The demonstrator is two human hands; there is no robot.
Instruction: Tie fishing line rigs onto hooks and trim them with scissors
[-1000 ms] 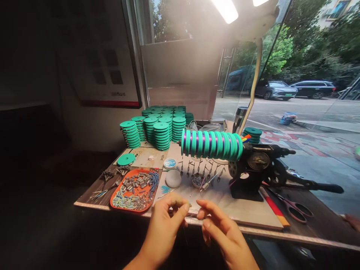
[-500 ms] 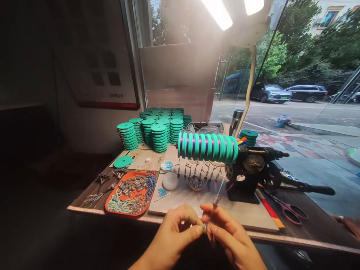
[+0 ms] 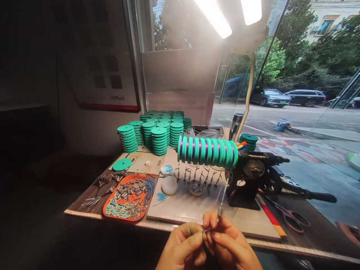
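Fingers [image 3: 209,225] of both hands pinched on thin rig [image 3: 222,198] | rig rises toward spool winder [image 3: 208,152]

A: Which parts could I not resolve?

B: Both wrists ran off the bottom edge. Whatever my left hand [image 3: 184,247] and right hand [image 3: 230,249] pinched between them was too small to identify; only a thin rod [image 3: 222,198] rose clear above the fingers.

A: Elsewhere?

B: The tray [image 3: 108,212] contents blurred into unnamed bits, and the lamp [image 3: 225,18] was cut by the top edge.
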